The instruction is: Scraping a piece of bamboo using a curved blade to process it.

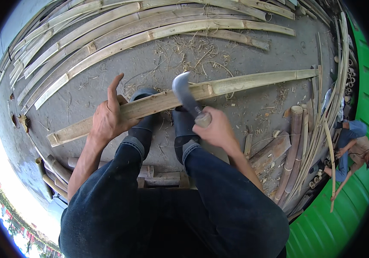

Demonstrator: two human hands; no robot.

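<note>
A long split bamboo length point(167, 102) slants across in front of my shins, its hollow side with node ridges facing up. My left hand point(109, 116) grips it left of my boots, with one finger sticking up beyond its far edge. A short hooked billhook point(185, 92) is in my right hand point(216, 128), its fingers closed round the handle. The curved blade passes over the bamboo between my boots, slightly blurred; I cannot tell whether it touches. My dark boots point(144, 125) stand partly beneath the bamboo.
Several split bamboo lengths point(128, 38) lie across the far floor, with shavings point(201, 56) nearer. Right are thin strips point(332, 99), brown poles point(294, 142) and a wood block point(272, 152). Another person point(354, 148) handles a strip by a green corrugated surface point(347, 206). A low wooden stool point(163, 178) stands between my legs.
</note>
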